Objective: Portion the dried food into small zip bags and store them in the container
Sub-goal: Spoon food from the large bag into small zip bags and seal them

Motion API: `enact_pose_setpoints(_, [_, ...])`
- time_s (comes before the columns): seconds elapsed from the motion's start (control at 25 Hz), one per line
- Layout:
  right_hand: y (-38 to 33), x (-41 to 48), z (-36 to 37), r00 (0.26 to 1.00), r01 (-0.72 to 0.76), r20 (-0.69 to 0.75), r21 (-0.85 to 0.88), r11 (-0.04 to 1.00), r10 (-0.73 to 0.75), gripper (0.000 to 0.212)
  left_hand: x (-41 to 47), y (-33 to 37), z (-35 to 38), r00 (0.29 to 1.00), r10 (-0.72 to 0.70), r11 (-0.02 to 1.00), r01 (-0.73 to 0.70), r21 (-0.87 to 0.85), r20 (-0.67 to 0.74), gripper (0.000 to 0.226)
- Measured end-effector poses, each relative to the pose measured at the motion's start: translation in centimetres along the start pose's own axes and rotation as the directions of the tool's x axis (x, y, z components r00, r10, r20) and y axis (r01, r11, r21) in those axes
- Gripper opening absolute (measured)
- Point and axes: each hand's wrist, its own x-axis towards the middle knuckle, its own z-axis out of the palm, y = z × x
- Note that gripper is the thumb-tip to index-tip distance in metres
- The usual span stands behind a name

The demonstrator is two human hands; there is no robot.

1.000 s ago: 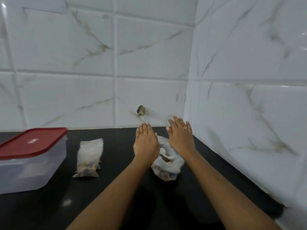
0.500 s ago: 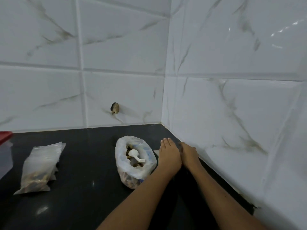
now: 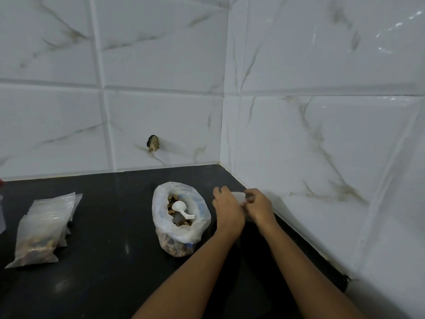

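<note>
An open plastic bag of dried food (image 3: 181,217) stands on the black counter (image 3: 110,238), with a white scoop (image 3: 180,208) lying inside it. To its right, my left hand (image 3: 227,212) and my right hand (image 3: 258,206) meet over a small clear zip bag (image 3: 239,196), both pinching it near the wall. A pile of filled small zip bags (image 3: 41,231) lies at the left. Only a sliver of the red-lidded container (image 3: 1,183) shows at the left edge.
White marble-look tiled walls meet in a corner (image 3: 222,125) right behind the hands. A small dark chipped hole (image 3: 153,143) marks the back wall. The right wall (image 3: 322,169) runs close along my right forearm.
Both hands left the big food bag, moved right toward the wall and now pinch a small zip bag there. The view swung right, pushing the container almost out of frame.
</note>
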Motion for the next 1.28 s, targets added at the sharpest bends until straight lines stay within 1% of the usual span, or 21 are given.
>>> enact_pose_setpoints(0.08, [-1.0,-0.5,-0.5,1.0,-0.007,-0.004,0.18,0.984,0.007,0.04,0.0,1.0,-1.7,0.997,0.009,0.996,-0.015,-0.086,-0.07,0.056])
enact_pose_setpoints(0.12, [-1.6,-0.8,-0.7,1.0,0.016,0.006,0.251,0.968,-0.018,0.041,0.2,1.4,-2.9,0.994,0.018,0.992,-0.032,-0.123,-0.111,0.055])
enact_pose_setpoints(0.2, [-3.2,-1.8,-0.7,0.995,0.08,0.027,0.312,0.947,-0.093,0.044,0.8,2.0,-5.7,0.981,0.05,0.981,-0.083,-0.176,-0.186,0.048])
enact_pose_setpoints(0.28, [-5.0,-2.6,-0.1,0.984,0.148,0.047,0.315,0.937,-0.172,0.048,1.1,1.3,-9.0,0.968,0.07,0.971,-0.121,-0.207,-0.24,0.041])
enact_pose_setpoints(0.4, [-7.4,-3.8,2.1,0.943,0.32,0.02,0.223,0.921,-0.332,0.044,0.3,-2.3,-13.4,0.947,0.132,0.954,-0.202,-0.22,-0.294,0.035])
enact_pose_setpoints(0.52, [-9.5,-5.1,5.3,0.88,0.46,0.057,0.15,0.875,-0.472,0.028,-0.7,-6.8,-17.1,0.942,0.189,0.949,-0.248,-0.194,-0.278,0.032])
enact_pose_setpoints(0.56, [-10.0,-5.4,6.6,0.865,0.487,0.071,0.118,0.865,-0.497,0.024,-0.9,-8.2,-17.9,0.942,0.19,0.95,-0.248,-0.191,-0.277,0.032])
enact_pose_setpoints(0.64, [-10.7,-6.3,9.0,0.846,0.53,0.053,0.013,0.848,-0.53,0.023,-1.1,-10.5,-19.1,0.936,0.183,0.944,-0.253,-0.212,-0.301,0.031])
enact_pose_setpoints(0.76, [-11.5,-7.4,11.7,0.788,0.604,-0.049,-0.136,0.785,-0.614,0.019,-1.1,-13.0,-19.9,0.927,0.171,0.93,-0.264,-0.256,-0.332,0.031])
enact_pose_setpoints(0.8, [-11.7,-7.6,12.3,0.772,0.621,-0.041,-0.164,0.766,-0.634,0.017,-1.1,-13.6,-20.1,0.931,0.167,0.931,-0.256,-0.258,-0.324,0.032])
enact_pose_setpoints(0.84, [-11.8,-7.6,12.8,0.775,0.622,-0.002,-0.178,0.763,-0.632,0.015,-1.0,-14.0,-20.2,0.936,0.167,0.933,-0.251,-0.256,-0.31,0.033])
enact_pose_setpoints(0.92, [-12.0,-7.4,12.8,0.802,0.597,0.088,-0.146,0.789,-0.591,0.013,-1.1,-14.1,-20.4,0.927,0.221,0.937,-0.288,-0.196,-0.303,0.034])
enact_pose_setpoints(0.96, [-11.9,-7.3,12.8,0.805,0.592,0.1,-0.107,0.798,-0.584,0.011,-1.2,-14.1,-20.4,0.916,0.278,0.939,-0.323,-0.12,-0.291,0.034])
enact_pose_setpoints(1.0, [-11.7,-7.2,12.6,0.809,0.587,0.091,-0.069,0.807,-0.581,0.008,-1.4,-13.9,-20.2,0.91,0.34,0.934,-0.356,-0.025,-0.237,0.037])
enact_pose_setpoints(1.04, [-11.3,-7.3,12.4,0.817,0.575,0.085,-0.029,0.818,-0.571,0.007,-1.6,-13.9,-19.9,0.912,0.384,0.923,-0.376,0.081,-0.144,0.047])
enact_pose_setpoints(1.12, [-10.9,-7.7,11.9,0.838,0.527,0.13,0.057,0.848,-0.53,0.008,-1.9,-14.1,-19.2,0.916,0.401,0.87,-0.39,0.3,0.029,0.076])
enact_pose_setpoints(1.16, [-10.8,-8.1,11.8,0.848,0.496,0.165,0.087,0.864,-0.503,0.008,-1.9,-14.2,-18.9,0.917,0.393,0.835,-0.384,0.394,0.059,0.087])
enact_pose_setpoints(1.2, [-10.9,-8.4,11.7,0.854,0.469,0.199,0.107,0.877,-0.481,0.007,-1.9,-14.4,-18.7,0.919,0.392,0.81,-0.368,0.456,0.045,0.093])
enact_pose_setpoints(1.28, [-10.9,-8.7,11.6,0.854,0.44,0.245,0.129,0.889,-0.458,0.006,-1.7,-14.7,-18.4,0.914,0.406,0.806,-0.346,0.48,-0.024,0.089])
